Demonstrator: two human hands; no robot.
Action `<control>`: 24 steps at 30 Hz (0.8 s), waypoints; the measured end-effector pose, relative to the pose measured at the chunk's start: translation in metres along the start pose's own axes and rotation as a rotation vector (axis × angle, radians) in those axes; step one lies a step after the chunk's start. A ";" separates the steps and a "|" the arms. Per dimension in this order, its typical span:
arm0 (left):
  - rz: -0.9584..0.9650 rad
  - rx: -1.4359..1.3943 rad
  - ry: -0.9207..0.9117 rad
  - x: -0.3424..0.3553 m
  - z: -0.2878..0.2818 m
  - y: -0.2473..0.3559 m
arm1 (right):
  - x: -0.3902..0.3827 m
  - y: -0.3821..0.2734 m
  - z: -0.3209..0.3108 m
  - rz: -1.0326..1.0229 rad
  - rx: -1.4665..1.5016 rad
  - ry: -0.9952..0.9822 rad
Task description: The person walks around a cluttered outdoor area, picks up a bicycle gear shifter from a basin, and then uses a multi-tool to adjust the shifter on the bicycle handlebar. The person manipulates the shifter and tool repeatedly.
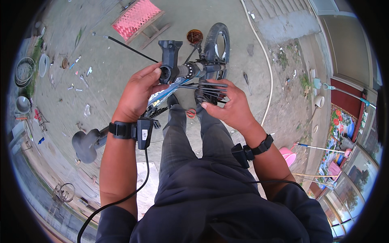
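Observation:
My left hand (pixel 142 89) is closed on the black bicycle stem (pixel 169 58), with my thumb beside the round opening at its near end. A grey threaded steerer with a dotted ring runs right from it. My right hand (pixel 227 105) grips a fanned-out set of black hex keys (pixel 212 91), slightly blurred, just below the front of the bike. The blue bicycle frame (pixel 160 97) passes beneath both hands, and the black front tyre (pixel 210 40) stands beyond them. A black cable (pixel 125 46) stretches out to the upper left. The saddle (pixel 83 146) is at the lower left.
A pink woven stool (pixel 135 20), a rusty tin (pixel 194 36), red-handled scissors (pixel 190 113) and a screwdriver (pixel 247 83) lie around the bike. A white hose (pixel 265 60) crosses at right. Scattered tools (pixel 85 81) are on the left; brooms and a pink basin (pixel 287 156) at right.

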State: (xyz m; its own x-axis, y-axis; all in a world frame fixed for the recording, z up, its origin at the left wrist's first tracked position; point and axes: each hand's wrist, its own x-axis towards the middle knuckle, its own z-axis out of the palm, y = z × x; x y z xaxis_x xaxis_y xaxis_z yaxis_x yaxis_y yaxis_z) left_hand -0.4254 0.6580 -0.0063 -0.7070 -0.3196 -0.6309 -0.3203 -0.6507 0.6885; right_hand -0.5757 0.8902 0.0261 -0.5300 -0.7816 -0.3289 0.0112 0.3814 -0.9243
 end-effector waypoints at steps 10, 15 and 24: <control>0.001 0.003 -0.001 0.000 -0.002 0.000 | -0.008 0.018 -0.005 -0.048 0.008 0.054; 0.016 0.014 -0.023 0.000 -0.003 -0.001 | -0.012 0.022 -0.007 -0.036 0.014 0.073; 0.013 0.000 -0.044 -0.001 -0.002 0.002 | -0.015 0.033 -0.008 -0.071 -0.004 0.100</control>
State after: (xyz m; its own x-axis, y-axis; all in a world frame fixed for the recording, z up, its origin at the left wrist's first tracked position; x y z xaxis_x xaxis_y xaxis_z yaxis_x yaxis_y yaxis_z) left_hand -0.4241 0.6562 -0.0051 -0.7383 -0.2973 -0.6053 -0.3106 -0.6468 0.6965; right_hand -0.5742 0.9185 0.0016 -0.6112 -0.7537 -0.2416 -0.0328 0.3291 -0.9437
